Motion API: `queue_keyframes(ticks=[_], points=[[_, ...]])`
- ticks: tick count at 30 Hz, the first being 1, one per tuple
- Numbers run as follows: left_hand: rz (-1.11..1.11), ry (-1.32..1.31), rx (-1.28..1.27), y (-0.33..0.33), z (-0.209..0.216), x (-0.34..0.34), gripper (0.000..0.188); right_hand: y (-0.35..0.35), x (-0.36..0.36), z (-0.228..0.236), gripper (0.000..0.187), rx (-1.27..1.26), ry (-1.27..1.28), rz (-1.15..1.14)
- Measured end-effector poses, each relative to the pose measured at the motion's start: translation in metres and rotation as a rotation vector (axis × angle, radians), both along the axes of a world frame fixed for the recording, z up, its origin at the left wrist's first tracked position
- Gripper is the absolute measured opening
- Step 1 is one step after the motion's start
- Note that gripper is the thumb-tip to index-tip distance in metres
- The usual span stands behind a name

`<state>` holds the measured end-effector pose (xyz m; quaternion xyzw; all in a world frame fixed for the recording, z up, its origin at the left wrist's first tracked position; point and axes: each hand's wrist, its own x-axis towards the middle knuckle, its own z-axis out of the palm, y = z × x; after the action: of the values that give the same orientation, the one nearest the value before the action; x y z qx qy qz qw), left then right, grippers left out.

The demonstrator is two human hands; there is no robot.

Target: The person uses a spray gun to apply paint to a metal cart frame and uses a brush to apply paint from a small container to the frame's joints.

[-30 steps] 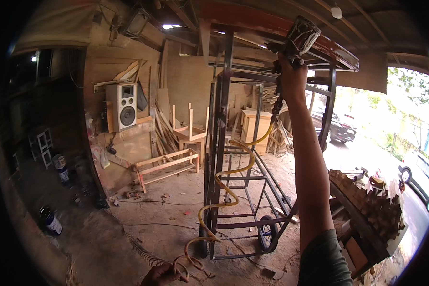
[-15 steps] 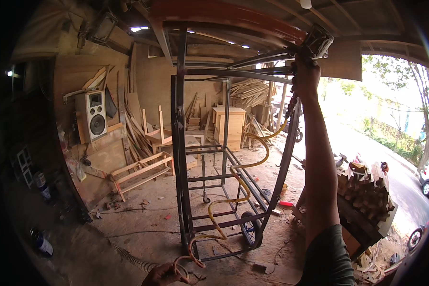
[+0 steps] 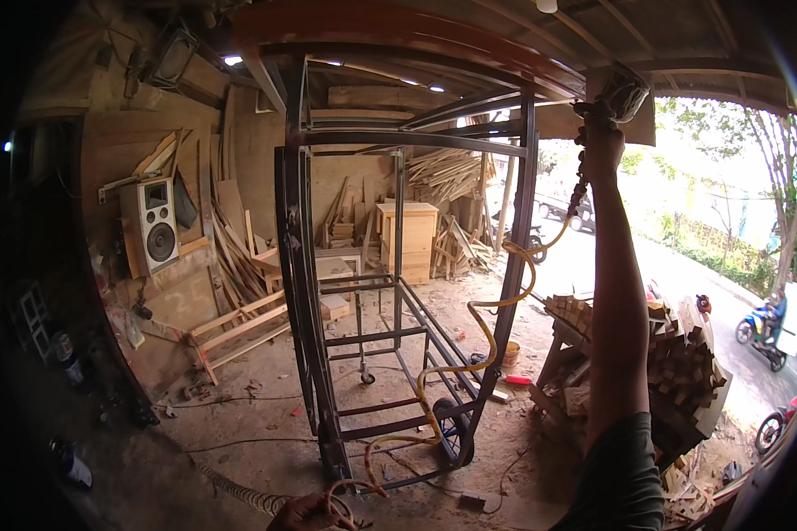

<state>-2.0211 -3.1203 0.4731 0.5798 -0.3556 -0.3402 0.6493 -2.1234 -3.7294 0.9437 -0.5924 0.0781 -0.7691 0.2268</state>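
Dusty workshop floor (image 3: 239,425), wheeled metal frame (image 3: 390,292), yellow hose (image 3: 469,354), wooden bench (image 3: 239,327), stacked wood blocks (image 3: 682,363)

- Right arm (image 3: 618,292): bare from the wrist down to the upper arm, long and lean.
- Sleeve (image 3: 618,482): short, dark grey-green cloth, ends just above the elbow, plain, with soft folds.
- Right hand (image 3: 600,146): bare, no glove.
- Left hand (image 3: 305,513): bare, no glove, only partly in view at the lower edge.
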Motion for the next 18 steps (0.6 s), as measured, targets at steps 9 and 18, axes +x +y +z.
queue_keyframes(ticks=[9,18], points=[[-0.061,-0.002,0.01,-0.017,0.004,-0.006,0.02,-0.034,-0.006,0.002,0.024,-0.123,-0.07,-0.063],[-0.072,0.025,0.042,-0.027,0.018,-0.02,0.02,0.004,0.002,-0.02,0.034,0.003,0.129,0.042]])
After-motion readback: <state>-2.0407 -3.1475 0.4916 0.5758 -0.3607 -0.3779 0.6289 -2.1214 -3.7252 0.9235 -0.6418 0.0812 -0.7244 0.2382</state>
